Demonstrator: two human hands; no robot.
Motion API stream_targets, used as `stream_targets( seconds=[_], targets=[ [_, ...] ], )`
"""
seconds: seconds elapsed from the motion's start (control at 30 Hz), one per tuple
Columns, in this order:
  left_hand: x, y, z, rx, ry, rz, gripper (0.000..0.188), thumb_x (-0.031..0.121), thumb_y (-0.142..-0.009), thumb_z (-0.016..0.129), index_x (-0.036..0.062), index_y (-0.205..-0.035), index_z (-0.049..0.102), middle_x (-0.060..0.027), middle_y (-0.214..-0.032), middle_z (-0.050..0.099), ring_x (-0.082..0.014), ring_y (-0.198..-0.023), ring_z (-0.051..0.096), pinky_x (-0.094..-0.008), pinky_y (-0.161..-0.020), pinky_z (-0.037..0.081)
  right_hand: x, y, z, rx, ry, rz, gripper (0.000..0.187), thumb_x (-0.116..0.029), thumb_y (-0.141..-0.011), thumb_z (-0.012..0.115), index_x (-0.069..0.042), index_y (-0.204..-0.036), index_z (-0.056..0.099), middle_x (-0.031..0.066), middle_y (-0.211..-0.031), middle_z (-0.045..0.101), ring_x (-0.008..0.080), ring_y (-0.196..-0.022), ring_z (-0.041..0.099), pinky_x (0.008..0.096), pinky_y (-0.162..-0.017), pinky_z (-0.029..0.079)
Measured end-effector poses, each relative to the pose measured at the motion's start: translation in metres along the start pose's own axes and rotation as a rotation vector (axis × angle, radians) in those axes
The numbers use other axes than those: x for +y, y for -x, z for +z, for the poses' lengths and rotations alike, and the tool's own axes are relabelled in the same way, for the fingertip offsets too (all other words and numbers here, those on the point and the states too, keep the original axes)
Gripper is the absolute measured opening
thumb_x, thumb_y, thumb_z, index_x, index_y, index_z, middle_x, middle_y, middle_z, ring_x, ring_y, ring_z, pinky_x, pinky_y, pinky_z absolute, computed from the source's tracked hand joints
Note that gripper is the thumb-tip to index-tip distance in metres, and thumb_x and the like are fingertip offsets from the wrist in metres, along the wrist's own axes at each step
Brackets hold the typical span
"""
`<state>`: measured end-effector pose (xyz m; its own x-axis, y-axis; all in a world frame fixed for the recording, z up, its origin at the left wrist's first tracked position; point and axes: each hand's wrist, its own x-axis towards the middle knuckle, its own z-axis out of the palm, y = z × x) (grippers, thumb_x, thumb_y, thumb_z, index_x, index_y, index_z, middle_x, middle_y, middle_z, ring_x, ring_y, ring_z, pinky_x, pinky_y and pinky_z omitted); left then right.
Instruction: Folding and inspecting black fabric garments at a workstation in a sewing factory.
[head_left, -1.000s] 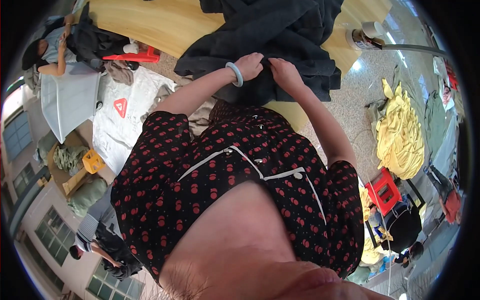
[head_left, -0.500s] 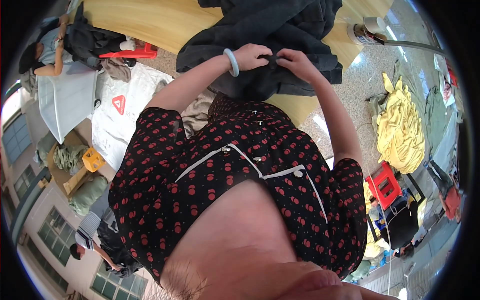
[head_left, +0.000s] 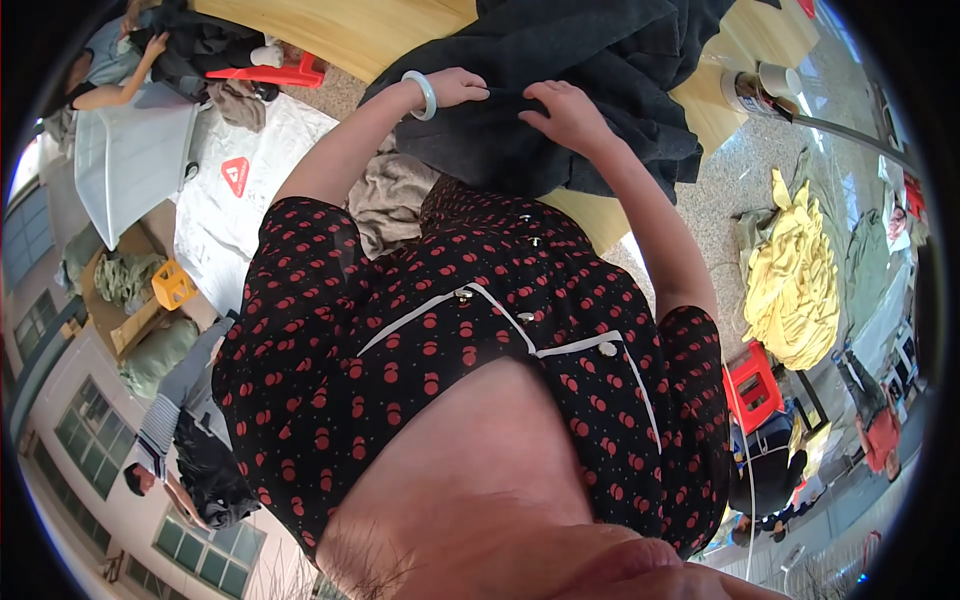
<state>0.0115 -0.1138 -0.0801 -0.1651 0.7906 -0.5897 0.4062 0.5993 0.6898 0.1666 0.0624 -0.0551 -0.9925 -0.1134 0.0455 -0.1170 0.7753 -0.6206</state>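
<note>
A dark, nearly black cloth garment (head_left: 590, 45) lies bunched across the wooden table in front of me, its near part hanging over the table's edge. My left hand (head_left: 455, 88), with a pale bangle on its wrist, is closed on a fold of the garment. Just to its right, my right hand (head_left: 570, 115) pinches the same cloth, its thumb lying nearer to me than the fingers. A short stretch of the fold runs between the two hands. What kind of garment it is cannot be made out.
The pale wooden table (head_left: 385, 40) reaches to both sides. At its right stand a tub (head_left: 745, 92) and a dark bar. Yellow cloth (head_left: 795, 275) is heaped on the right floor near a red stool (head_left: 755, 388). Left are a white sheet (head_left: 270, 150), a translucent bin (head_left: 135, 150) and co-workers.
Both hands have moved apart along the cloth, the left one leftward and up. The small bunch between them is now drawn out flatter. My view has shifted slightly.
</note>
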Motion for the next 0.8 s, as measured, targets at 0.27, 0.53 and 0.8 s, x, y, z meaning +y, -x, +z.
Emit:
stream_targets(
  seconds=[0.27, 0.53, 0.8],
  targets=[
    [-0.003, 0.002, 0.002, -0.012, -0.072, 0.032, 0.032, 0.032, -0.074, 0.057, 0.0025, -0.086, 0.059, -0.0104, -0.074, 0.059, -0.0207, -0.069, 0.054, -0.031, -0.066, 0.041, -0.03, -0.011, 0.039, -0.187, 0.208, -0.057, 0.015, -0.021, -0.072, 0.057, -0.007, -0.078, 0.056, 0.0077, -0.073, 0.057, 0.0237, -0.076, 0.057, 0.0342, -0.07, 0.043],
    [-0.005, 0.008, 0.014, 0.174, 0.015, 0.061, 0.027, 0.024, -0.074, 0.058, -0.0003, -0.087, 0.057, -0.011, -0.07, 0.057, -0.0173, -0.064, 0.05, -0.0286, -0.064, 0.04, -0.037, -0.012, 0.039, -0.078, 0.07, -0.014, 0.01, -0.008, -0.074, 0.047, -0.005, -0.08, 0.055, 0.0122, -0.075, 0.056, 0.0283, -0.071, 0.056, 0.0383, -0.068, 0.044],
    [-0.003, 0.005, 0.027, 0.262, 0.184, -0.095, 0.034, 0.032, -0.076, 0.054, -0.0016, -0.081, 0.058, -0.0178, -0.077, 0.058, -0.0258, -0.07, 0.055, -0.0329, -0.066, 0.04, -0.041, -0.009, 0.041, -0.135, 0.027, 0.139, 0.013, -0.008, -0.075, 0.044, -0.003, -0.085, 0.052, 0.0147, -0.082, 0.055, 0.0322, -0.072, 0.056, 0.0409, -0.066, 0.045]
  ],
)
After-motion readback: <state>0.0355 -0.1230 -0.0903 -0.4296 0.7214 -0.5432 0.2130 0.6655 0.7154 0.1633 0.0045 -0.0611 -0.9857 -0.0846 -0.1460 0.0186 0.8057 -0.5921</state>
